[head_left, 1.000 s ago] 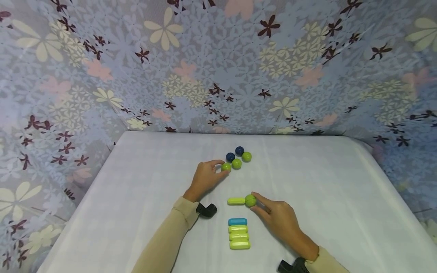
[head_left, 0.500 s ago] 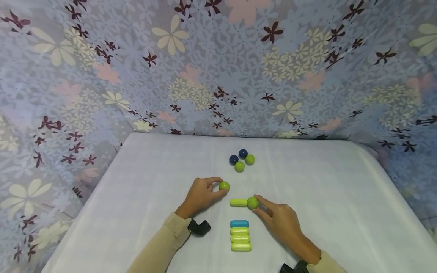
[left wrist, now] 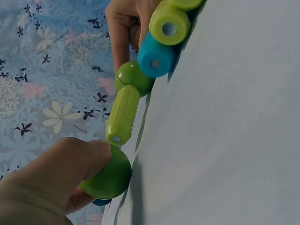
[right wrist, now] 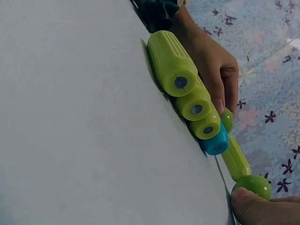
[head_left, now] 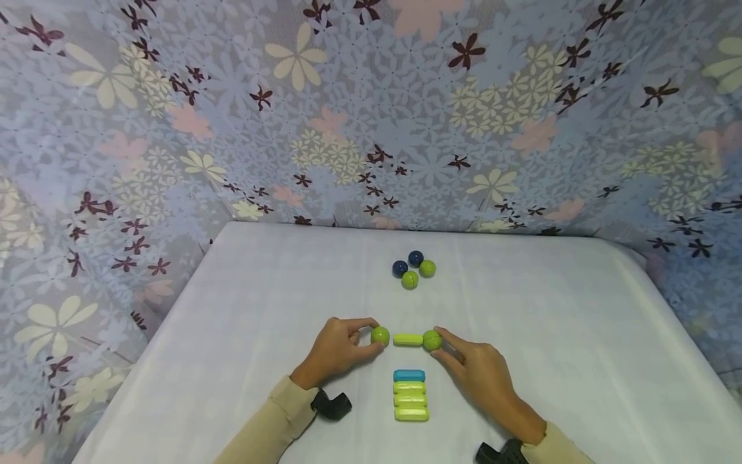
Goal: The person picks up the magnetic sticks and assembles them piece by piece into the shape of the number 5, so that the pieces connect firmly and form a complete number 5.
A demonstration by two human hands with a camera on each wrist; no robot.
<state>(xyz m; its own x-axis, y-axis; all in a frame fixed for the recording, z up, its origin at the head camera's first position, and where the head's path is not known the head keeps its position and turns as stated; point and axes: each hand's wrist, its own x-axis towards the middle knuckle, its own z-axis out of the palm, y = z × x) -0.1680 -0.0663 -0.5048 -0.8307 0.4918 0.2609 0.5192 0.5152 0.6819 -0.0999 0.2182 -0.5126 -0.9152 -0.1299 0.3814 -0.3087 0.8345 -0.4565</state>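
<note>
My left hand (head_left: 336,351) pinches a green ball (head_left: 380,336) between thumb and fingertips, a small gap left of a yellow-green ribbed rod (head_left: 408,339). At the rod's other end, touching it, is a second green ball (head_left: 431,340), pinched by my right hand (head_left: 478,370). A round grey disc shows in the rod's facing end in the left wrist view. Closer to me lies a blue rod (head_left: 409,376) side by side with three yellow-green rods (head_left: 410,401). Those rods have grey discs in their ends too, as the right wrist view shows.
Beyond the hands, two dark blue balls (head_left: 415,258) and two green balls (head_left: 409,280) sit grouped on the white-covered table (head_left: 551,309). A flowered cloth (head_left: 371,116) hangs behind the table's far edge.
My left hand has drawn one green ball from the far group towards me, up to the rod's left side. My right hand still holds its ball at the rod's right end.
</note>
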